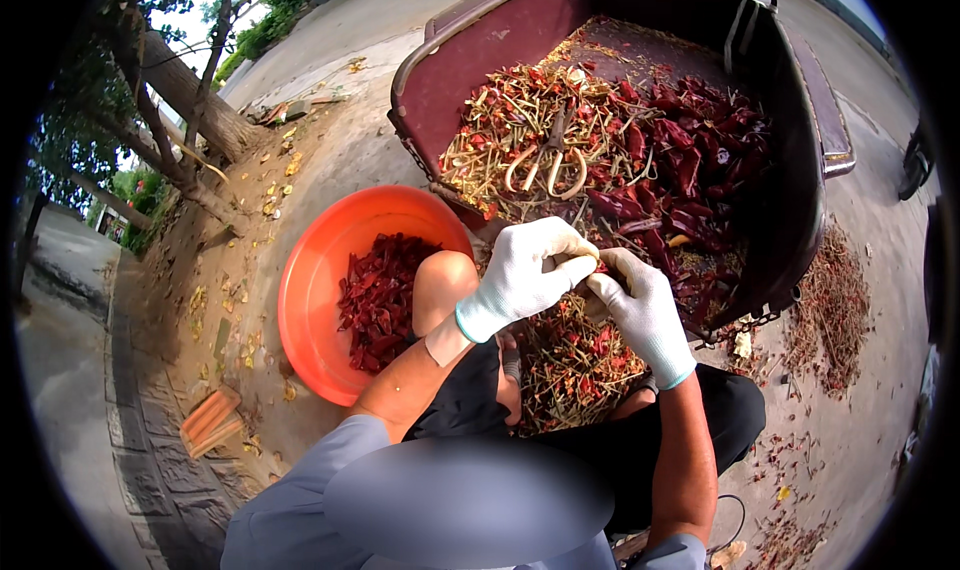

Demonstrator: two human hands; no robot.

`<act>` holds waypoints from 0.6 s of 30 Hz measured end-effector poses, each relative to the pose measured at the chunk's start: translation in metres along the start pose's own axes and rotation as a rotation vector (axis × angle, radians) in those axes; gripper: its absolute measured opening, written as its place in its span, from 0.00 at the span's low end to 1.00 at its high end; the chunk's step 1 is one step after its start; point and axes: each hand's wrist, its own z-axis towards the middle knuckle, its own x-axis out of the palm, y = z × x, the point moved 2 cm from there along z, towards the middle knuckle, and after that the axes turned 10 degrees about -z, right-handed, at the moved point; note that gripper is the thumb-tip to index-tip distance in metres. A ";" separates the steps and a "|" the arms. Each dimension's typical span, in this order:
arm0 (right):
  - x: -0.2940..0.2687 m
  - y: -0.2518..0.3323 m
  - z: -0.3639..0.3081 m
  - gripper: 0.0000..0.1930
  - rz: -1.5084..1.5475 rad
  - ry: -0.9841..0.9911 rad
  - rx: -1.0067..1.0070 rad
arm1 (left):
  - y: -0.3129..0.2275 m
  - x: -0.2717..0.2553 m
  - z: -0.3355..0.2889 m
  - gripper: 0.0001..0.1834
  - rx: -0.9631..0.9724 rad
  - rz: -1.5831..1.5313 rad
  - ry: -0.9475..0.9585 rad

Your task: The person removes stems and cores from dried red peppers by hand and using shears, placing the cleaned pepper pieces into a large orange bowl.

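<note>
My left hand (pixel 540 262) and my right hand (pixel 638 300), both in white knit gloves with teal cuffs, meet at the fingertips. The fingers of both are pinched together, and whatever they hold is mostly hidden. Beyond them, dried red chili peppers (pixel 690 165) lie in the bed of a maroon cart (pixel 480 35). On the heap of pale stems (pixel 490 155) beside the peppers rests a pair of scissors (pixel 545 173) with tan handles. An orange basin (pixel 315 345) to the left of my knee holds dark red chili pieces (pixel 375 315).
Stems and red scraps (pixel 575 370) are piled on the ground between my legs. More reddish stems (pixel 835 315) lie right of the cart. A chain (pixel 745 328) hangs at its near edge. Tree trunks (pixel 195 90) and bricks (pixel 210 422) are at left.
</note>
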 end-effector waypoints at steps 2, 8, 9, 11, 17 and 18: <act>0.003 0.002 -0.001 0.12 -0.178 -0.043 -0.118 | 0.009 0.001 -0.004 0.05 -0.133 -0.162 -0.050; 0.013 0.013 -0.009 0.10 -0.584 -0.326 -0.540 | 0.041 0.020 -0.007 0.10 -0.622 -1.327 -0.420; 0.014 0.011 -0.012 0.10 -0.508 -0.332 -0.521 | 0.056 0.017 -0.003 0.10 -0.574 -1.561 -0.474; 0.015 0.011 -0.014 0.09 -0.300 -0.208 -0.322 | 0.070 0.010 0.002 0.12 -0.487 -1.513 -0.604; 0.007 -0.002 -0.009 0.13 -0.156 -0.066 -0.172 | 0.045 0.009 0.028 0.09 -0.209 -0.031 -0.159; 0.006 -0.004 -0.008 0.14 -0.248 -0.088 -0.226 | 0.049 0.013 0.038 0.08 0.025 0.250 -0.104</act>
